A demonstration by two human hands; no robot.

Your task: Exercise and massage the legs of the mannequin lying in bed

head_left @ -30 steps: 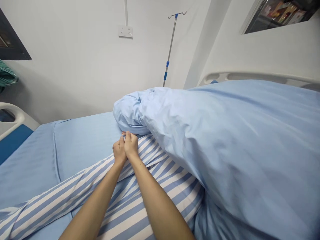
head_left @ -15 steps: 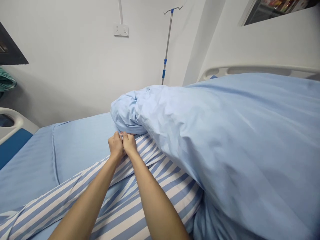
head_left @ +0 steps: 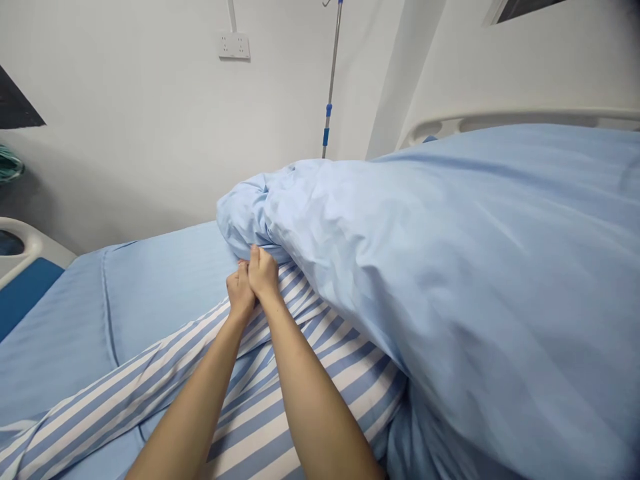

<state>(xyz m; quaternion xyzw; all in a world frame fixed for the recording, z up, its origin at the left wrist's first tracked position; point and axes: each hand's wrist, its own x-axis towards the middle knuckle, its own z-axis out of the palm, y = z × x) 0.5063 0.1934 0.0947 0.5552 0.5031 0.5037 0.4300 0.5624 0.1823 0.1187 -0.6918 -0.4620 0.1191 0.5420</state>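
Both my arms reach forward over a blue-and-white striped garment (head_left: 280, 400) that lies across the bed. My left hand (head_left: 239, 294) and my right hand (head_left: 263, 275) are pressed side by side, fingers curled and pinching the striped cloth at its far end. Their fingertips sit right at the lower edge of a bulky light-blue duvet (head_left: 450, 267), which is bunched up and covers the right half of the bed. What lies under the duvet is hidden.
A light-blue sheet (head_left: 150, 280) covers the mattress on the left. A white bed rail (head_left: 30, 247) stands far left, a white headboard (head_left: 500, 123) at the back right. An IV pole (head_left: 330, 87) and a wall socket (head_left: 233, 45) are by the white wall.
My hands have stayed together on the striped cloth and shifted slightly forward, up against the duvet's edge. The view has tilted down a little.
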